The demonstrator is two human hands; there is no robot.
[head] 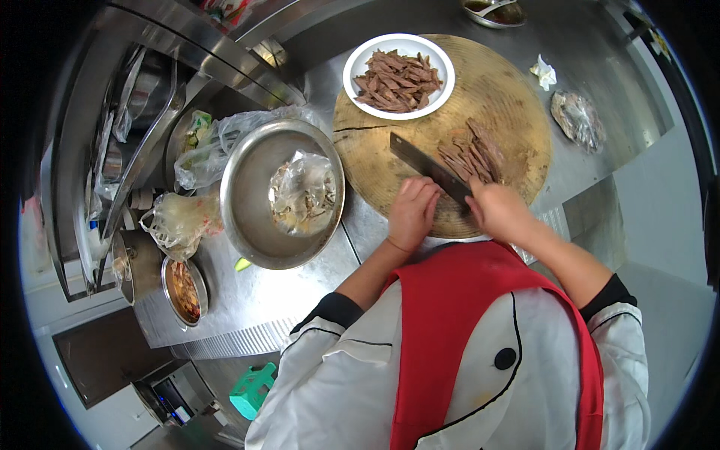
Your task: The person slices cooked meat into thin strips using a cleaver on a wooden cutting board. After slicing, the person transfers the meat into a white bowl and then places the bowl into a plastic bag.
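My right hand (498, 211) grips the handle end of a cleaver (430, 166) over a round wooden chopping block (382, 157). Close beside the blade, my left hand (413, 211) rests with bent fingers at the block's near edge; what lies under its fingertips is mostly hidden. Sliced brown meat (475, 152) lies in a loose pile on the block, to the right of the blade. A white bowl (350, 84) stands at the block's far left edge, with a heap of similar cut meat (399, 81) inside.
Left of the block stands a large steel basin (228, 197) holding a plastic bag of food (304, 194). Further left are a knotted plastic bag (183, 222) and a steel pot of red-brown food (185, 289). A wrapped bundle (577, 121) and crumpled tissue (543, 73) lie right of the block.
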